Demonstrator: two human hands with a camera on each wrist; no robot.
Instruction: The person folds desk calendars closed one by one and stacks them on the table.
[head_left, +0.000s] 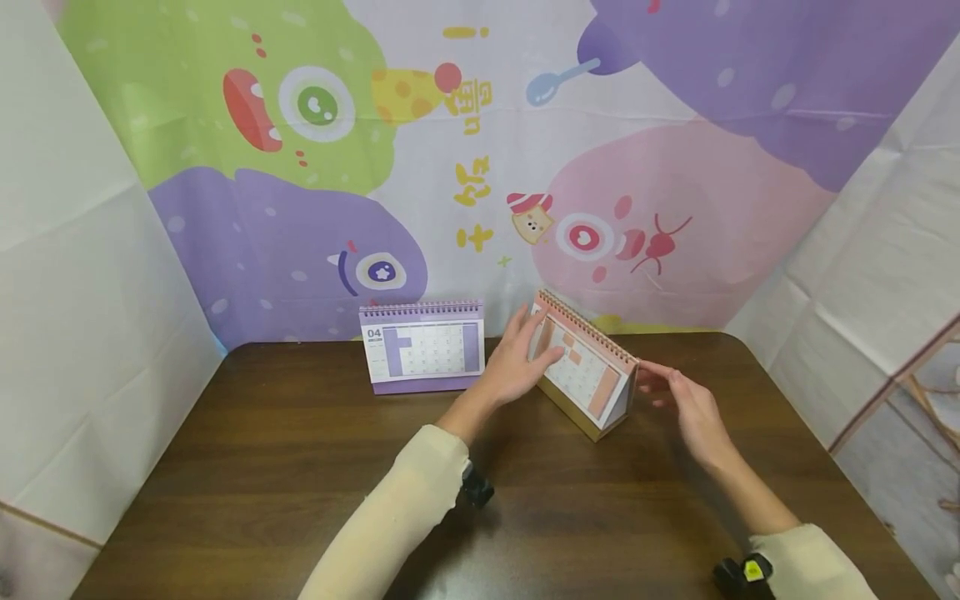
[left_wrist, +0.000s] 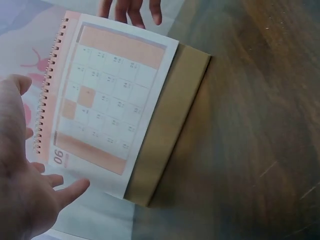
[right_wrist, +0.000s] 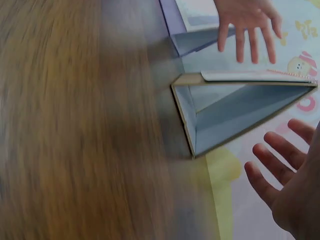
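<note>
A pink spiral desk calendar (head_left: 576, 371), showing 06 in the left wrist view, stands angled on the table with a tan base. My left hand (head_left: 517, 357) is at its left end, fingers spread; in the left wrist view, the left hand (left_wrist: 25, 175) overlaps the spiral side. Contact is hard to tell. By the calendar's right end is my right hand (head_left: 697, 415), with fingers extended. The right wrist view shows the calendar's hollow triangular end (right_wrist: 184, 117), with the right hand (right_wrist: 290, 180) apart from it.
A purple desk calendar (head_left: 431, 354) marked 04 stands upright left of the pink one. Behind the brown wooden table (head_left: 300, 467) hangs a printed cartoon cloth (head_left: 480, 283). Pale cloths flank the table on both sides.
</note>
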